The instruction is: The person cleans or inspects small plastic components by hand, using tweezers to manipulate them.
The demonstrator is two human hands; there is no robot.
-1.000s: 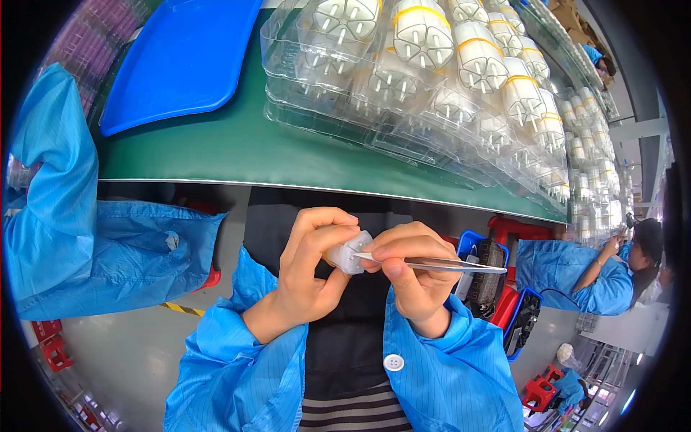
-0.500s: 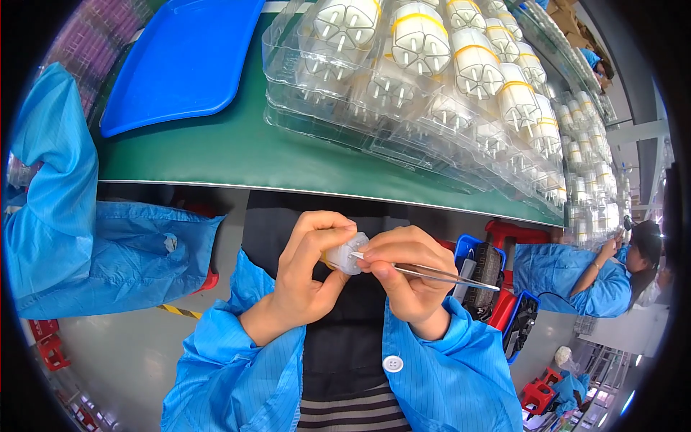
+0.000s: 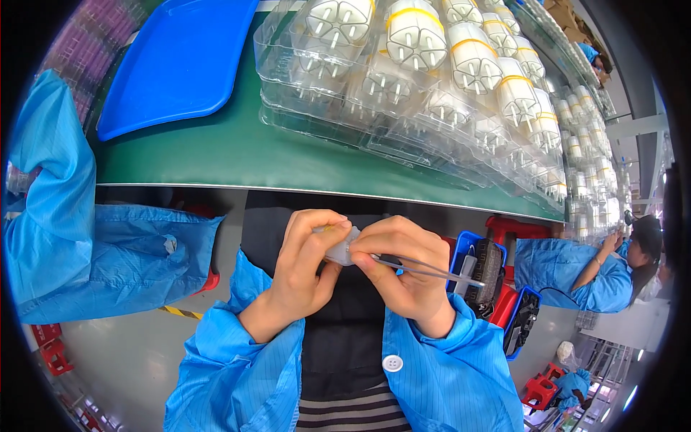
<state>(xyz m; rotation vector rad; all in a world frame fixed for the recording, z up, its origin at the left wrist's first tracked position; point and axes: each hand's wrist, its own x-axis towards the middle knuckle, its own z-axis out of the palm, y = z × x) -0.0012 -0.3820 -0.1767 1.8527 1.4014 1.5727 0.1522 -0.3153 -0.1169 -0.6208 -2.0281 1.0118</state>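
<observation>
Above my lap, my left hand (image 3: 308, 263) grips a small whitish cylindrical part (image 3: 341, 248) with a trace of yellow on it. Its fingers wrap round the part, and the end face points right. My right hand (image 3: 404, 266) is closed on metal tweezers (image 3: 432, 271), whose rear end sticks out to the right past the palm. The right fingertips and thumb press up against the end of the part. They hide the tweezer tips and most of that end face.
Clear plastic trays (image 3: 403, 137) stacked on the green table (image 3: 216, 162) carry several white cylinders with yellow bands and pins. A blue tray (image 3: 176, 68) lies at the left. Blue bins (image 3: 520, 324) stand at lower right. Co-workers in blue sleeves (image 3: 50, 194) sit on both sides.
My right hand has shifted slightly left, its fingertips now covering the part's end. The tweezers point a little differently, and the part has turned slightly in my left hand.
</observation>
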